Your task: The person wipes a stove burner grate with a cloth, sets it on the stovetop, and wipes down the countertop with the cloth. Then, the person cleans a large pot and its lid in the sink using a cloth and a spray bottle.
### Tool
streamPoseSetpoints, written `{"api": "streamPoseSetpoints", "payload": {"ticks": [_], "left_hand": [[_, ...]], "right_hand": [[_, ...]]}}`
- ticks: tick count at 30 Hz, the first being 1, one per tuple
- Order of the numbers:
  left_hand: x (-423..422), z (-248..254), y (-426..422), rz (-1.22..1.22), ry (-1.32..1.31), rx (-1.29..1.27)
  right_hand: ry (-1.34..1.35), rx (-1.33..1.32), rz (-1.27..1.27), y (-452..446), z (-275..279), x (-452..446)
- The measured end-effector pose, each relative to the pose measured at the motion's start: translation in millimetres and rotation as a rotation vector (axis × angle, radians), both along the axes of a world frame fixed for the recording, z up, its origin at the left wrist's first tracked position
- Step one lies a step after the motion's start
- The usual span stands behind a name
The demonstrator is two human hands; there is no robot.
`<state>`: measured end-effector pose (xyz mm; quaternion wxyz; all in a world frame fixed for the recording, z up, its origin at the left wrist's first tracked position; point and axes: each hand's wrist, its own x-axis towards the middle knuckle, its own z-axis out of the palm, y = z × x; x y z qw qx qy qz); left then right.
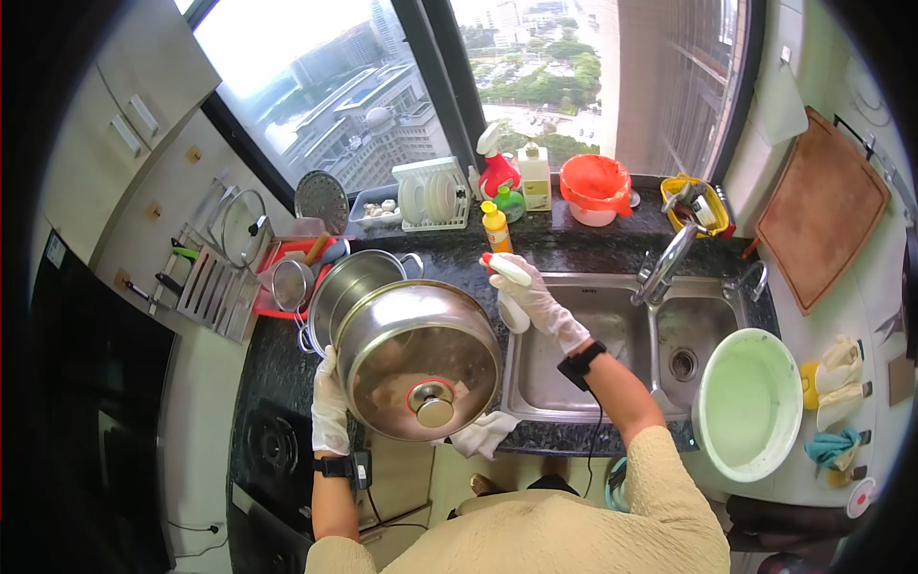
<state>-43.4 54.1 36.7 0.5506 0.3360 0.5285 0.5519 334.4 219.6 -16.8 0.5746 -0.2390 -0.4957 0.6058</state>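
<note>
My left hand (330, 407), in a white glove, grips the left edge of a large, shiny domed pot lid (382, 373). The lid is tilted up, its knob with a red ring facing me. Behind it a wide steel pot (346, 287) with side handles stands on the counter, partly covered by the lid. In my gloved right hand (547, 304) is a white spray bottle (514, 314) with a red nozzle, held beside the lid near the sink's left edge. The nozzle points left, toward the lid. A white cloth (485, 435) lies at the counter's front edge.
The double sink (583, 373) with its faucet (666, 265) is at right, beside a pale green basin (751, 404). Bottles, including a yellow one (495, 230), a dish rack (430, 196) and a red bag-lined bucket (595, 191) line the window. A stove (273, 440) is at left.
</note>
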Motion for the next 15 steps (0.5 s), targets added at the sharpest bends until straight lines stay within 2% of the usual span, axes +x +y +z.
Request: {"api": "streamPoseSetpoints", "payload": {"ticks": [2, 5, 9, 14, 15], "left_hand": [[-6.5, 9.1, -17.2, 0.022, -0.050, -0.023], [0.8, 26.4, -41.8, 0.161, -0.082, 0.028], [23.9, 52.3, -64.7, 0.363, 0.059, 0.049], [20.3, 56.6, -86.6, 0.473, 0.031, 0.016], [18.9, 55.7, -90.1, 0.476, 0.017, 0.009]], "right_hand": [[0.087, -0.007, 0.102, 16.1, 10.5, -16.9], [0.058, 0.099, 0.090, 52.4, -0.4, -44.0], [0.013, 0.042, 0.093, 75.8, -0.3, -68.7], [-0.049, -0.070, 0.177, 88.2, 4.0, -85.4], [-0.085, -0.028, 0.182, 92.3, 4.3, -87.3]]}}
